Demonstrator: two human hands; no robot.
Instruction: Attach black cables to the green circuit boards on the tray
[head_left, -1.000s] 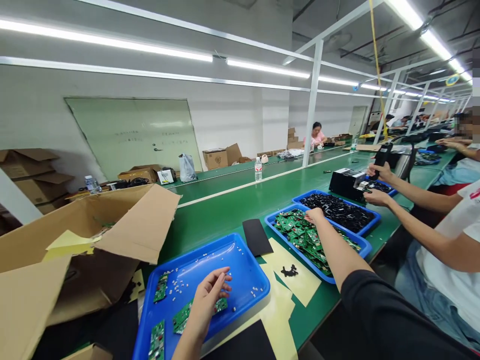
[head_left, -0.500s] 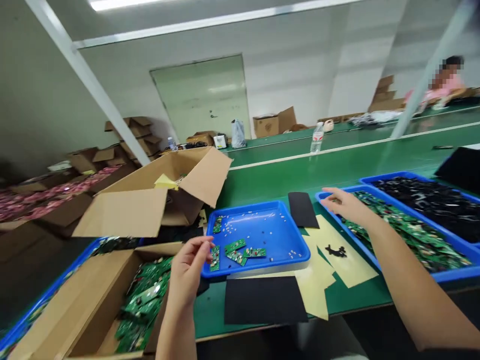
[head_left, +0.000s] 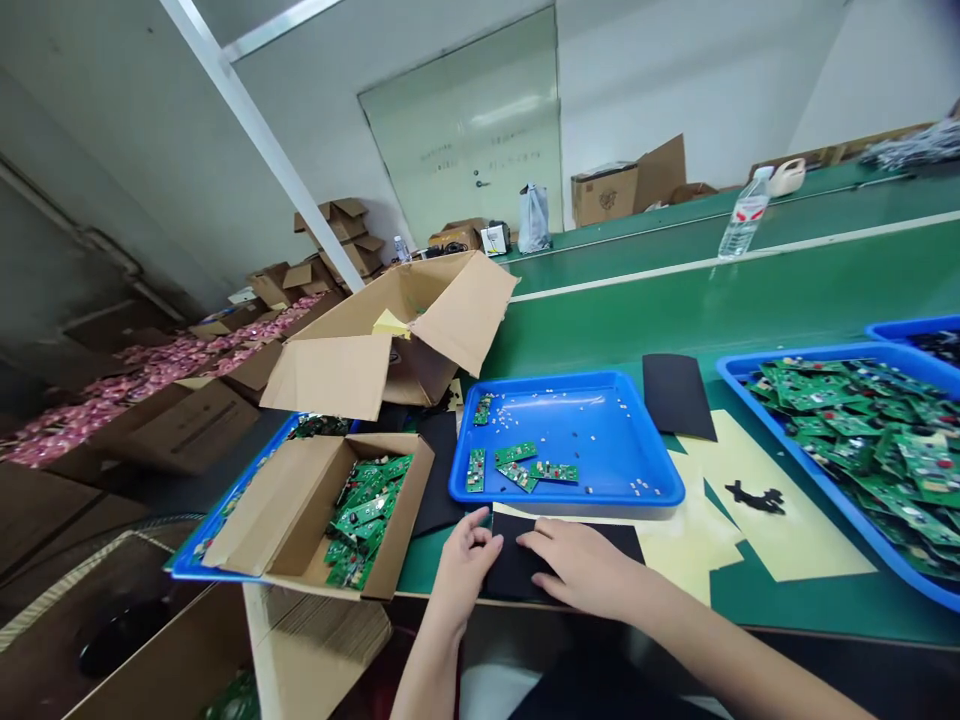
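A black sheet [head_left: 513,575] lies at the table's front edge, with a pale yellow margin along its top. At its left side, my left hand [head_left: 466,560] is closed with curled fingers, the thumb near the fingertips; anything in them is too small to make out. My right hand [head_left: 589,570] rests over the sheet, its bent fingers apart. Just behind both hands is a blue tray [head_left: 637,493] holding several small green circuit boards [head_left: 516,474] and scattered tiny pale bits.
Yellow backing sheets [head_left: 802,540] with a black scrap [head_left: 756,498] lie to the right, beside a blue tray [head_left: 832,540] heaped with circuit boards. A carton [head_left: 300,540] of boards stands left, a larger open box [head_left: 330,370] behind it. A water bottle [head_left: 746,215] stands farther back.
My right hand has come from the right-hand board tray to the black sheet. My left hand has moved from the blue tray's left edge down to the sheet. The camera view has shifted.
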